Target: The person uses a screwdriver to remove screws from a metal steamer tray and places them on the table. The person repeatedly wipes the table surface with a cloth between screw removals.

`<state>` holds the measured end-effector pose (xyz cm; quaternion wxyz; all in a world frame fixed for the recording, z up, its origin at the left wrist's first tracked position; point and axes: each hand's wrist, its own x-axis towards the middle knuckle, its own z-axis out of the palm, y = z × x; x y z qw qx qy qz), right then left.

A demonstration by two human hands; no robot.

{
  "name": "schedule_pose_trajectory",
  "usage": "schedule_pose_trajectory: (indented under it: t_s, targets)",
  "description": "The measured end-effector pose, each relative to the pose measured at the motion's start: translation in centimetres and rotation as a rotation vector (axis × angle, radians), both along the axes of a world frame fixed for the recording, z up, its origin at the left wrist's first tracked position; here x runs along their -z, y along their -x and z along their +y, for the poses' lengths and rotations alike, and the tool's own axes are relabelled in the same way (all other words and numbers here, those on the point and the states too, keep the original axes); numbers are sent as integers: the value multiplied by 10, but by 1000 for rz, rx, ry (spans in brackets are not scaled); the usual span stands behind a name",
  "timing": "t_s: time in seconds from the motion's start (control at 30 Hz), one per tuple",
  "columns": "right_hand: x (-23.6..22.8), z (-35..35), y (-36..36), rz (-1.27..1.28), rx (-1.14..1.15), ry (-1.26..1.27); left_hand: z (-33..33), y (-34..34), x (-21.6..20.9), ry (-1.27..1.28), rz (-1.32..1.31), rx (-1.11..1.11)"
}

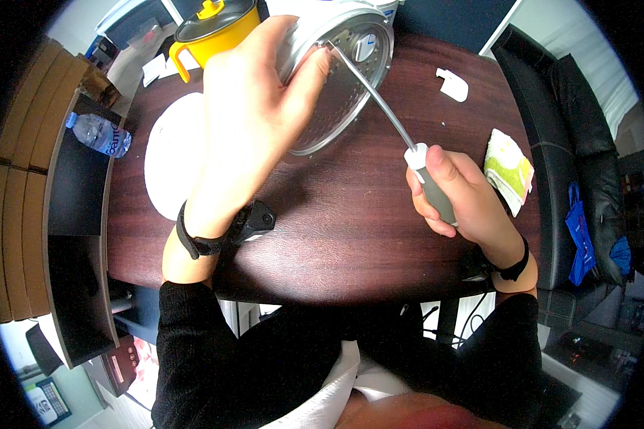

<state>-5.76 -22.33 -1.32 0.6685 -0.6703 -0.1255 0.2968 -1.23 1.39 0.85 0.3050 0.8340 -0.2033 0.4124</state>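
Note:
My left hand (265,100) grips a round white appliance with a shiny, dotted disc-like face (336,107), tilted up above the table. Its thumb presses near the rim of that face, and the hand hides part of the body. In my right hand (461,189) is a screwdriver (381,101) with a grey and white handle, fingers wrapped round it. The screwdriver's metal shaft slants up and left, its tip at the rim beside my left thumb. Whether a screw sits there I cannot make out. A white round piece (172,157) lies partly behind my left forearm.
A yellow pot with a dark lid (218,32) stands at the far left of the brown table (350,243). Toward the right lie a small white part (452,85) and a folded green-white cloth (508,171). A water bottle (100,134) is at the left; a black sofa (587,107) stands right.

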Motion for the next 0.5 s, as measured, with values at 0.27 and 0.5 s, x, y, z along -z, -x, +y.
schedule_pose_trajectory:
  t_s: [0.27, 0.5]
  targets:
    - [-1, -3, -5, -178, 50, 174, -1, 3, -2, -56, 0, -19]
    - [-13, -14, -12, -1154, 403, 785, -2, 6, -2, -183, 12, -28]
